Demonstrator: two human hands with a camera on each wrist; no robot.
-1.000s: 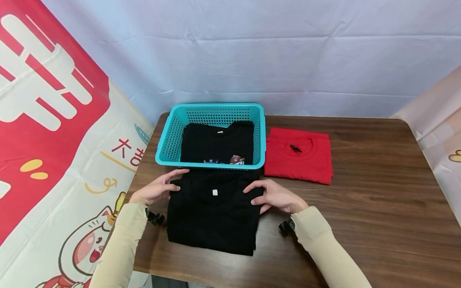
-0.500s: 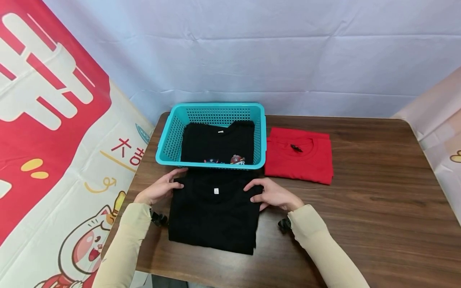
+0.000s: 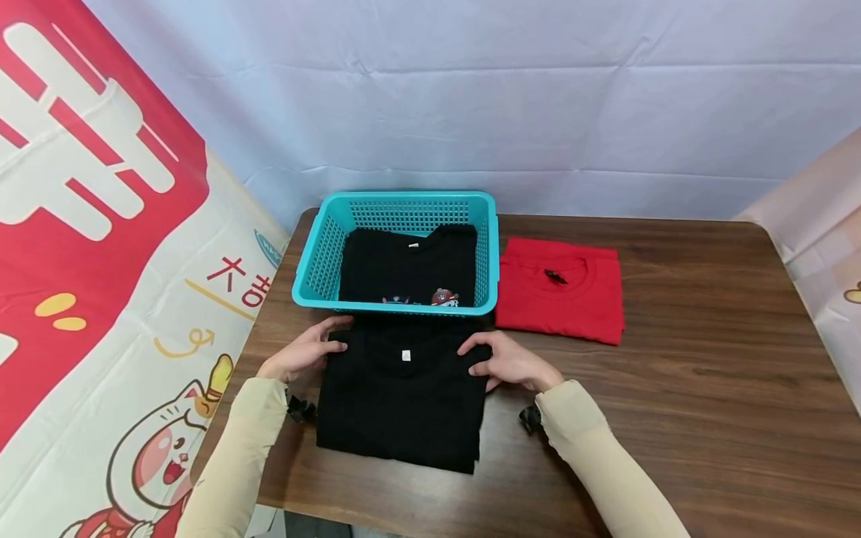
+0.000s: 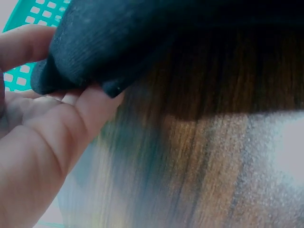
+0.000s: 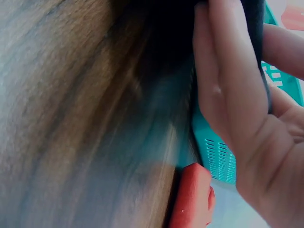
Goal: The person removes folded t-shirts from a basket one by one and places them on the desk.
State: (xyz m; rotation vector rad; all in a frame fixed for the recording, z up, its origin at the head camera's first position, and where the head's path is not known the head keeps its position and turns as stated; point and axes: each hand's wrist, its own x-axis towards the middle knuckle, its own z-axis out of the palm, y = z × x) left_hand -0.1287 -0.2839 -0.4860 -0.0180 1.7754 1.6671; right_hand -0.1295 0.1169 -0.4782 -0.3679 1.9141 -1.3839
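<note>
the folded black knit t-shirt with a small white neck label point(image 3: 403, 407) sits at the lower centre of the head view, just below the turquoise plastic mesh basket point(image 3: 311, 301). it should handle as light, soft and floppy, hardly fragile, best taken by both upper side edges so the layers stay together. the left hand point(image 3: 300, 353) pinches its upper left corner, the right hand point(image 3: 514, 364) its upper right edge, digits parted only by gathered cloth.

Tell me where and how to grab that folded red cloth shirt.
Likely best: pinch the red shirt at its right edge, coming from the right. It lies flat, with brown wood-grain tabletop beyond that edge; its left edge sits close beside the turquoise perforated plastic basket.
</note>
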